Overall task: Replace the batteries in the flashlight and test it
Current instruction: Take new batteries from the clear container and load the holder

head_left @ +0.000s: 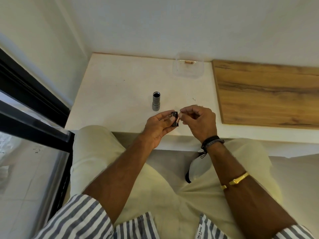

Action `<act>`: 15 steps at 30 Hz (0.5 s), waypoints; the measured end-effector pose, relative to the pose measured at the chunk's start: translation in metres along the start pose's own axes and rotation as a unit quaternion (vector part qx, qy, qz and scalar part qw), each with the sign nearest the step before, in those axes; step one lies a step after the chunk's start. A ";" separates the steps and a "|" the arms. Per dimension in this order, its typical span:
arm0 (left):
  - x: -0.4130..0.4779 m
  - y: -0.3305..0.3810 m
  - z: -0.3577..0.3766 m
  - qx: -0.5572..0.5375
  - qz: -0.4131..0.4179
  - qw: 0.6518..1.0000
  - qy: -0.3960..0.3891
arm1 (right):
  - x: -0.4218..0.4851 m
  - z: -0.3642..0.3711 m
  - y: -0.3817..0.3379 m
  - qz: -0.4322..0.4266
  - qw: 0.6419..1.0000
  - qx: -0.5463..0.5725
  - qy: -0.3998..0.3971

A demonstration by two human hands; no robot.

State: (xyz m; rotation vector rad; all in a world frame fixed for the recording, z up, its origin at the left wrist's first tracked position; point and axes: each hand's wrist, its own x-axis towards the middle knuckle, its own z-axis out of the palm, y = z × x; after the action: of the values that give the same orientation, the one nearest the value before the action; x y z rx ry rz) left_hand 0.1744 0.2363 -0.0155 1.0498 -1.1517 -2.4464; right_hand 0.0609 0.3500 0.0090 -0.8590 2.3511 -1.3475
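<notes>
A grey flashlight body (156,101) stands upright on the white table (110,94), its open end facing up. Just in front of it, my left hand (159,128) grips a small black battery holder (175,118) over the table's near edge. My right hand (198,120) pinches a copper-coloured battery (178,119) against the holder's right side. Whether the battery sits in its slot I cannot tell. A thin metal piece pokes out of my left fingers.
A clear plastic tub (189,66) at the table's back edge holds one copper battery (188,62). A wooden board (269,94) covers the right side. A dark-framed glass panel (34,107) runs along the left. My knees sit below the table edge.
</notes>
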 end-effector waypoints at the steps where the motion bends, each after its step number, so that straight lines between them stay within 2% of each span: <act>1: 0.000 0.000 0.000 0.006 0.003 1.000 0.002 | -0.001 0.002 -0.002 -0.007 1.000 -0.006 -0.006; 15: 0.001 -0.004 -0.002 -0.011 0.025 0.999 0.042 | -0.006 0.017 0.002 -0.069 0.996 -0.051 -0.009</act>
State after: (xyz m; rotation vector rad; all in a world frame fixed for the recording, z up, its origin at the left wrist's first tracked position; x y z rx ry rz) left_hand 0.1759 0.2372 -0.0195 1.0930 -1.1084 -2.3467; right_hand 0.0737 0.3429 -0.0020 -1.0772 2.4030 -1.2737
